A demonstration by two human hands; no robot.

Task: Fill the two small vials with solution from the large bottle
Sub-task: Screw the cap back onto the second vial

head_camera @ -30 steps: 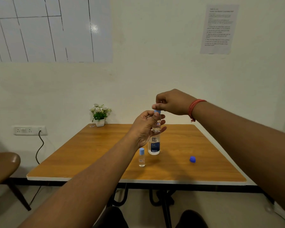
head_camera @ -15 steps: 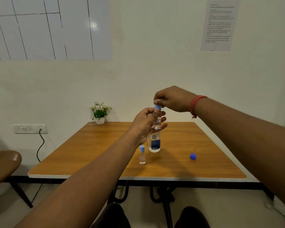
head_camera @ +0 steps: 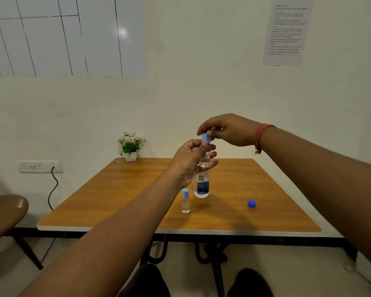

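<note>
left hand (head_camera: 189,162) holds vial (head_camera: 205,160); right hand (head_camera: 225,129) pinches its cap (head_camera: 206,138).

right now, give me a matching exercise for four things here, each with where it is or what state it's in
Things:
1. large bottle
2. held vial
3. capped vial
4. dark blue cap

Places or states:
A. lying loose on the table's right side
B. gripped in the left hand, right hand pinching its cap
C. standing on the table, partly behind the left hand
D. standing alone on the table, cap on

Pairs: 1-C, 2-B, 3-D, 4-A
</note>
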